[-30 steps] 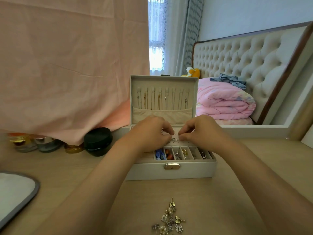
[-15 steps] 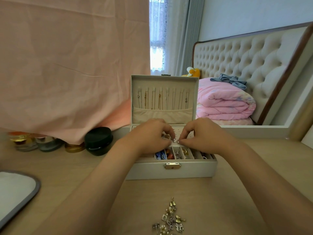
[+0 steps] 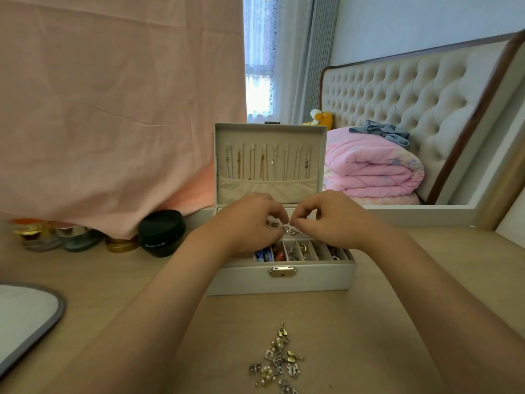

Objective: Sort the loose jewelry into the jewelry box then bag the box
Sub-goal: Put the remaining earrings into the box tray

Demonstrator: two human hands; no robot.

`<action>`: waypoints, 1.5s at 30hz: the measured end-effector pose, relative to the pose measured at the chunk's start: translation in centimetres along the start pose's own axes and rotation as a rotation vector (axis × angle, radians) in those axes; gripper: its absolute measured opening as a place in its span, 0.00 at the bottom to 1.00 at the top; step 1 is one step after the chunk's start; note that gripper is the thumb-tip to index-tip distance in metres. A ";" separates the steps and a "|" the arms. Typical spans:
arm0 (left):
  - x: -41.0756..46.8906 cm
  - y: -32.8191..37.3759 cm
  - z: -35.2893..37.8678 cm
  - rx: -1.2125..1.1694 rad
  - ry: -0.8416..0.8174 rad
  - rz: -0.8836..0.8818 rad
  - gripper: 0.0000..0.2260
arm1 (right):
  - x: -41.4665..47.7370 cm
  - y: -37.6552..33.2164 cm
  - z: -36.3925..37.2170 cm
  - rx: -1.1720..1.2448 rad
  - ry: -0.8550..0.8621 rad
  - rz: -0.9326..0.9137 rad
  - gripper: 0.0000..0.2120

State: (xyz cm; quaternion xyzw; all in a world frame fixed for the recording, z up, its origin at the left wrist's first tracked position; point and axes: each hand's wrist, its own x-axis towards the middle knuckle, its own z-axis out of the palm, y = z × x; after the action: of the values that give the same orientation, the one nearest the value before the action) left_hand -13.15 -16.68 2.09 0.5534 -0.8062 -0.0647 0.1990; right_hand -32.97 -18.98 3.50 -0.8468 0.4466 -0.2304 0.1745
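Evidently the left hand (image 3: 250, 223) and right hand (image 3: 326, 220) each curl their grip to a fingertip pinch, meeting over the stud panel (image 3: 285, 229) of the open jewelry box (image 3: 284, 282), likely paired for fine seating work; whether either pinch holds a piece I cannot tell. The upright lid (image 3: 267, 129) blocks 12 o'clock and a black jar (image 3: 162, 233) crowds 9 o'clock, while bare tabletop (image 3: 397, 322) at 6 o'clock leaves room back to the loose jewelry (image 3: 279, 362) near the front edge.
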 end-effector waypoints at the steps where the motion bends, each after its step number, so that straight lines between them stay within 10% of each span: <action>1: -0.2 0.1 -0.2 -0.001 0.027 0.002 0.11 | -0.1 -0.2 0.0 0.004 0.006 -0.008 0.05; 18: -12.1 2.4 -0.1 -0.142 -0.030 0.051 0.04 | -8.5 -5.2 2.2 -0.135 -0.346 -0.134 0.09; 45: -14.4 2.1 4.5 -0.123 0.055 0.065 0.07 | -10.0 -3.1 5.3 -0.225 -0.267 -0.116 0.02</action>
State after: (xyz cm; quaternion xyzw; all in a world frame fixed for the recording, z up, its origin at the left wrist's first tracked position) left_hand -12.24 -3.20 -4.93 0.5152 -0.8125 -0.0926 0.2566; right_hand -32.90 -8.47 -1.67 -0.9082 0.3930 -0.0744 0.1228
